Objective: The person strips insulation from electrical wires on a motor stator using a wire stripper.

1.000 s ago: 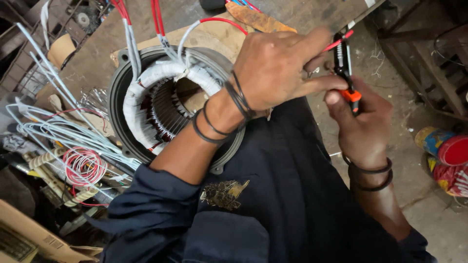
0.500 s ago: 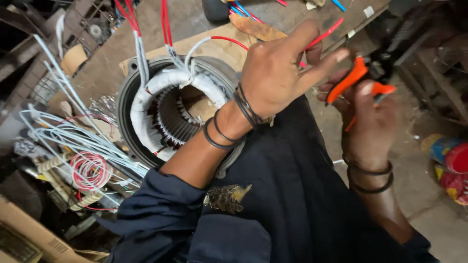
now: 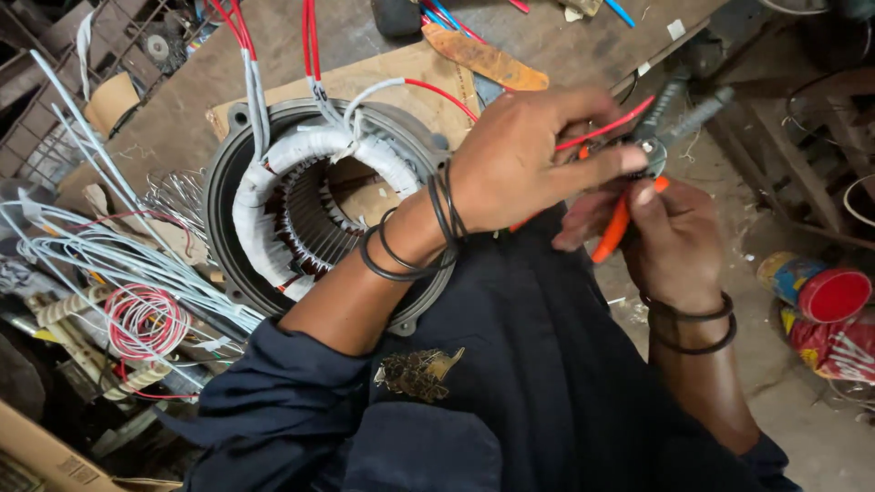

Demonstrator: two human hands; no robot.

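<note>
A coil of red-and-white wire (image 3: 144, 319) lies at the left among a loose bundle of pale grey sleeved wires (image 3: 100, 255), on the wooden worktop (image 3: 173, 118). A flat sheet of brown cardboard (image 3: 401, 77) sits further back, with a rusty orange strip (image 3: 483, 59) just beyond it and some blue and red wire ends (image 3: 447, 14) near the far edge. On the concrete floor (image 3: 775, 392) at the right stands a round can with a red lid (image 3: 816, 290), beside a crumpled red bag (image 3: 834, 351)

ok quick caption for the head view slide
Left hand pinches a red wire into orange-handled pliers gripped by the right hand, beside a motor stator.
</note>
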